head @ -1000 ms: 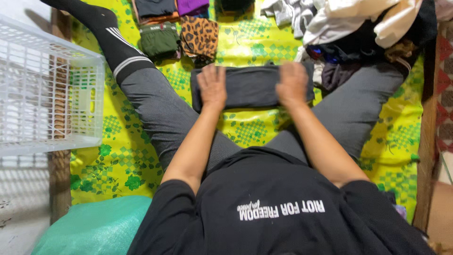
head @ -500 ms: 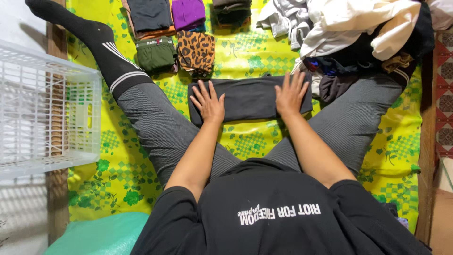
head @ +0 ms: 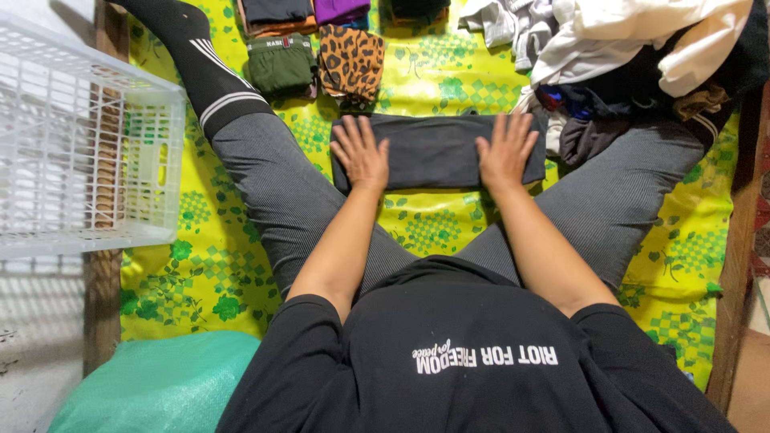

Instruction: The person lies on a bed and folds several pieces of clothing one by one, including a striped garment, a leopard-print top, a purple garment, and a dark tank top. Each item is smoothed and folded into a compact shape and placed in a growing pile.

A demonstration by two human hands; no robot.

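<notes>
A dark grey garment point(head: 437, 150), folded into a long strip, lies on the yellow patterned mat point(head: 433, 220) between my spread legs. My left hand point(head: 361, 152) rests flat on its left end, fingers apart. My right hand point(head: 505, 148) presses flat on its right end, fingers spread. Neither hand grips anything.
A white plastic basket point(head: 88, 144) stands at the left. Folded clothes lie at the far side: a green one point(head: 281, 66), a leopard-print one point(head: 350, 62). A heap of loose clothes point(head: 634, 56) sits at the upper right. A green sack point(head: 160, 385) lies at the lower left.
Both hands stay flat on the folded garment, sliding slightly along it with fingers spreading. The camera view shifted a little.
</notes>
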